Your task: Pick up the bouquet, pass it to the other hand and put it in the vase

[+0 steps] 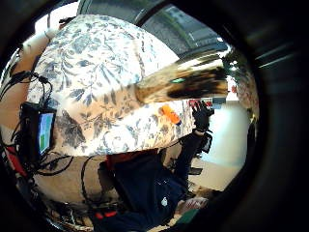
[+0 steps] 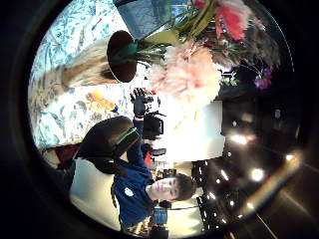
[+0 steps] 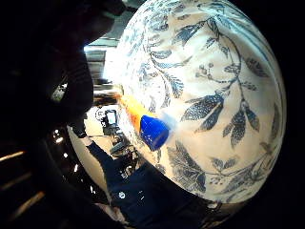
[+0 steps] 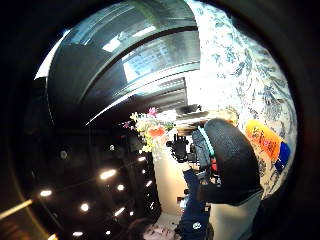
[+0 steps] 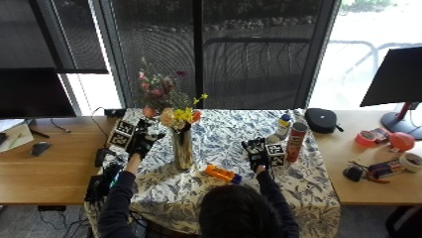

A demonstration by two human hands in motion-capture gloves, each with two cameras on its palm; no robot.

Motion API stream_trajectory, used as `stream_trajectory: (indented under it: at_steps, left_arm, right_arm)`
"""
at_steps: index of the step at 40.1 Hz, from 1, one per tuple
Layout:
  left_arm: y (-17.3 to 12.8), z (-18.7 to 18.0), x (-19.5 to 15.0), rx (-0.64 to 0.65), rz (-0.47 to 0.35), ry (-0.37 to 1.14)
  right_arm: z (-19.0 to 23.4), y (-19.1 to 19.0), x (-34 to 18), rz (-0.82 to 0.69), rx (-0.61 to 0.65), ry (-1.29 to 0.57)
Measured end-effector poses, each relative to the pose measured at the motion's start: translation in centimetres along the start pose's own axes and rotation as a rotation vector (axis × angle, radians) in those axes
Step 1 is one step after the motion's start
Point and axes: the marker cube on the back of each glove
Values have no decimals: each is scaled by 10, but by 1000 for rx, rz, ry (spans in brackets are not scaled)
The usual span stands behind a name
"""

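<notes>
1. A monitor [image 5: 33, 91] stands at the far left, on the wooden table [image 5: 46, 173].
2. A small dark thing [image 5: 40, 148] lies on the wood below the monitor; what it is cannot be told.
3. The left hand [image 5: 140, 141] hangs in the air over the left part of the cloth [image 5: 217, 134], just beside the vase [image 5: 183, 148]. It holds nothing, and its fingers look slack.
4. The vase is a tall, shiny, narrow thing, upright on the blue-and-white leaf-print cloth, between the two hands.
5. The bouquet [image 5: 173, 111] stands in the vase, stems down in the mouth, blooms spread above the rim: yellow, pink, red and purple against the dark window.
6. In the left thumb side palm view the bouquet [image 2: 189, 69] shows close, with pale pink heads just out of the vase [image 2: 94, 64] mouth.
7. An orange bottle [image 5: 222, 174] with a blue cap lies on its side on the cloth, near the front edge, between the vase and the right hand.
8. The right hand [image 5: 258, 153] rests low over the cloth, right of the vase and well apart from it. It holds nothing; whether its fingers are straight or curled I cannot tell.
9. A white bottle [image 5: 284, 125] with a blue cap and a red can [image 5: 296, 136] stand upright just beyond the right hand.
10. A black case [image 5: 322, 120] lies at the cloth's right edge.
11. Tape rolls [image 5: 372, 136] and small tools lie on the wood at the right.
12. A second monitor [image 5: 395, 79] stands on a red foot at the far right.
</notes>
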Motion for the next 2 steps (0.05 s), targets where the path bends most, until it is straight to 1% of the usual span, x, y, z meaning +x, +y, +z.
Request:
stream_trajectory:
  at_steps: [1, 2]
  left_arm:
    - [9, -2, 5, -3, -31, 6]
    - [26, -5, 19, 2, -44, 18]
  right_arm:
    - [4, -2, 1, 35, -17, -11]
    - [8, -4, 1, 56, -32, -18]
